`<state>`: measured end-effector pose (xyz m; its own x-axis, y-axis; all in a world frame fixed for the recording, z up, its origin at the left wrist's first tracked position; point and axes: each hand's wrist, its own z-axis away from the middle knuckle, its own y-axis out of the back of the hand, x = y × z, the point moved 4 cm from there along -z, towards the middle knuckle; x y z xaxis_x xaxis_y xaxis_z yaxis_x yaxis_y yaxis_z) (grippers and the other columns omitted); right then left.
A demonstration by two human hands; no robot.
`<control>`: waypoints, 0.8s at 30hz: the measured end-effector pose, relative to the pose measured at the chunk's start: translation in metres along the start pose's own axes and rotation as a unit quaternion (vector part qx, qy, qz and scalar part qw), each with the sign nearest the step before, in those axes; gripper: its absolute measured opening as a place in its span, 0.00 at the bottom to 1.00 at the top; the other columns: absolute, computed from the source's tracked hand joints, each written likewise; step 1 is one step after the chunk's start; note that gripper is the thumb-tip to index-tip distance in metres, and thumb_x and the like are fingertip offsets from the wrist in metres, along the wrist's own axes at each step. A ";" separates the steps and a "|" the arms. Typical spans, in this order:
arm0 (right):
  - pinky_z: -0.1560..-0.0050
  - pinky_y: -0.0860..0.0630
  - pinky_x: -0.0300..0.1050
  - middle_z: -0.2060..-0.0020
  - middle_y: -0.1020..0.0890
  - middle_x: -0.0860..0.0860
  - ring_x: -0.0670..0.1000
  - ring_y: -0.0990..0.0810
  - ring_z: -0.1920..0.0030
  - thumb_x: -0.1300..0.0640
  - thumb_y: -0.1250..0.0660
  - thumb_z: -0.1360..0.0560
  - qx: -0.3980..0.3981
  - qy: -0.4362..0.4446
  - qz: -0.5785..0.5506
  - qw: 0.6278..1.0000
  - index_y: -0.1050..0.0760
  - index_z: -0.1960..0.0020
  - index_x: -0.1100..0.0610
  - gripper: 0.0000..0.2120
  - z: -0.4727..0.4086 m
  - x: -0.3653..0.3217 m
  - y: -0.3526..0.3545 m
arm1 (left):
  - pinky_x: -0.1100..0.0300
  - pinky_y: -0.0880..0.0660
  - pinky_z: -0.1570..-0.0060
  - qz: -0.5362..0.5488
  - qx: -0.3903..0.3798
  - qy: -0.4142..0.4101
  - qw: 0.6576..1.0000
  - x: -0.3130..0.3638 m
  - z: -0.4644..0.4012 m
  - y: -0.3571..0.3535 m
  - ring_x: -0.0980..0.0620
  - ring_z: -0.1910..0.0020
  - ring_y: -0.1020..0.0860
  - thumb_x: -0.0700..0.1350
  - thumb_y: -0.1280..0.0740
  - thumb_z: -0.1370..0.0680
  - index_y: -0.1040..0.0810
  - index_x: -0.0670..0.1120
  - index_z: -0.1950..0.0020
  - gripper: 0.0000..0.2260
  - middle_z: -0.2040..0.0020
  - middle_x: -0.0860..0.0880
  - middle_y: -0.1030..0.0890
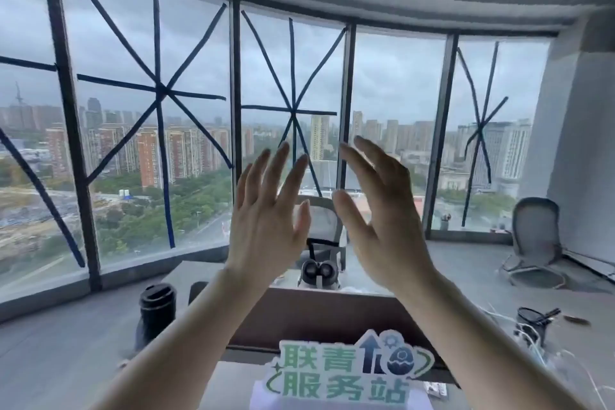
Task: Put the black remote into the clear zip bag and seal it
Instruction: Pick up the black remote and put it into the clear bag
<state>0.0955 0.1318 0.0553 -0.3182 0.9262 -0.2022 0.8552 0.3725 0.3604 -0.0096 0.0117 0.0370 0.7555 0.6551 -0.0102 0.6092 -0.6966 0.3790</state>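
My left hand (266,216) and my right hand (382,220) are both raised in front of me at window height, fingers spread, palms turned toward each other with a gap between them. Neither hand holds anything. No black remote and no clear zip bag show anywhere in the head view.
Below the hands a desk carries a green-lettered sign (346,373), a white headset (319,273) and a black tumbler (157,313). A grey chair (535,240) stands at the right by the taped windows (159,93). Cables and a black holder (532,319) lie at the right.
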 end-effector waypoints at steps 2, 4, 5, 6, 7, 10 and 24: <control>0.25 0.42 0.51 0.22 0.40 0.47 0.49 0.44 0.23 0.41 0.49 0.21 -0.110 -0.032 0.057 0.992 0.41 0.23 0.46 0.28 0.025 0.017 -0.050 | 0.50 0.50 0.26 -0.001 -0.054 0.039 0.998 -0.015 0.038 -0.015 0.43 0.25 0.42 0.49 0.41 0.22 0.39 0.48 0.26 0.25 0.24 0.44 0.39; 0.23 0.45 0.51 0.20 0.45 0.46 0.50 0.48 0.21 0.38 0.54 0.22 -0.225 -0.101 0.083 0.965 0.45 0.22 0.45 0.30 0.076 0.036 -0.102 | 0.50 0.48 0.28 -0.008 -0.122 0.082 0.989 -0.037 0.097 -0.039 0.44 0.25 0.42 0.49 0.41 0.23 0.40 0.49 0.26 0.25 0.24 0.45 0.39; 0.22 0.46 0.52 0.20 0.45 0.46 0.50 0.48 0.21 0.37 0.55 0.23 -0.260 -0.121 0.085 0.954 0.46 0.21 0.45 0.31 0.105 0.043 -0.124 | 0.50 0.46 0.28 -0.012 -0.152 0.103 0.983 -0.048 0.129 -0.049 0.44 0.25 0.42 0.50 0.41 0.23 0.40 0.49 0.26 0.25 0.24 0.45 0.38; 0.23 0.45 0.53 0.20 0.45 0.47 0.50 0.48 0.21 0.37 0.55 0.23 -0.284 -0.138 0.080 0.946 0.45 0.21 0.45 0.32 0.133 0.047 -0.142 | 0.49 0.44 0.28 -0.015 -0.179 0.122 0.976 -0.058 0.161 -0.059 0.45 0.26 0.41 0.50 0.42 0.23 0.39 0.49 0.27 0.25 0.25 0.45 0.37; 0.23 0.43 0.54 0.21 0.43 0.48 0.50 0.47 0.22 0.38 0.53 0.22 -0.300 -0.150 0.073 0.939 0.44 0.21 0.46 0.31 0.160 0.051 -0.159 | 0.48 0.41 0.27 -0.022 -0.198 0.134 0.971 -0.067 0.193 -0.067 0.45 0.26 0.40 0.50 0.42 0.24 0.39 0.49 0.27 0.25 0.25 0.45 0.35; 0.24 0.42 0.54 0.21 0.42 0.48 0.51 0.46 0.22 0.45 0.45 0.19 -0.362 -0.190 0.051 0.911 0.42 0.22 0.48 0.27 0.245 0.053 -0.203 | 0.51 0.41 0.31 -0.031 -0.276 0.158 0.948 -0.087 0.288 -0.086 0.45 0.28 0.36 0.51 0.40 0.26 0.36 0.49 0.28 0.25 0.27 0.45 0.33; 0.40 0.30 0.53 0.33 0.24 0.56 0.59 0.24 0.36 0.34 0.48 0.23 -0.483 -0.341 0.159 0.791 0.53 0.20 0.54 0.40 0.498 0.027 -0.306 | 0.47 0.24 0.53 -0.138 -0.397 0.168 0.892 -0.147 0.538 -0.094 0.41 0.46 0.23 0.50 0.28 0.34 0.22 0.50 0.42 0.21 0.42 0.46 0.20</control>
<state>0.0289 0.0135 -0.5134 0.4264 0.8580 -0.2863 0.0316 0.3022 0.9527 -0.0482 -0.1765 -0.4950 0.4062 0.9135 0.0229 0.2975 -0.1559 0.9419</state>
